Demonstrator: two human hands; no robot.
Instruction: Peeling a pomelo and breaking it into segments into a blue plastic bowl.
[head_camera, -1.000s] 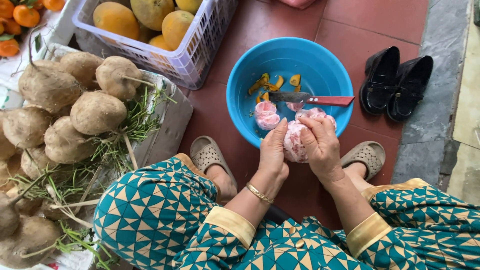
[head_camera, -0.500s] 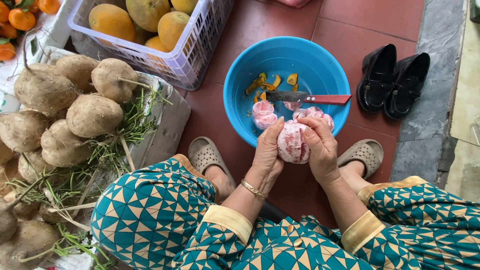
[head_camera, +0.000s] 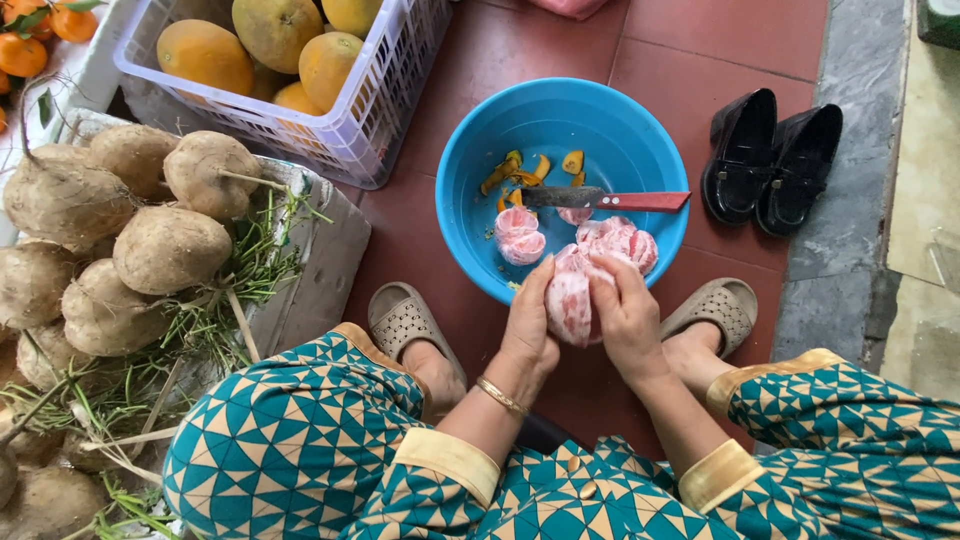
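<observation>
Both of my hands grip a peeled pink citrus fruit at the near rim of a blue plastic basin. My left hand wraps its left side, with a gold bangle on the wrist. My right hand holds its right side, thumb pressed into the flesh. Inside the basin lie a pink segment, more pink flesh, yellow peel scraps and a knife with a red handle.
A white crate of large yellow-green fruit stands at the upper left. Brown round tubers with green stems fill a box at the left. Black shoes rest on the red tiles at the right. My beige slippers flank the basin.
My hands have drawn the fruit nearer to me, off the pile in the basin, and turned it so that a broad pink face shows. The knife has not moved.
</observation>
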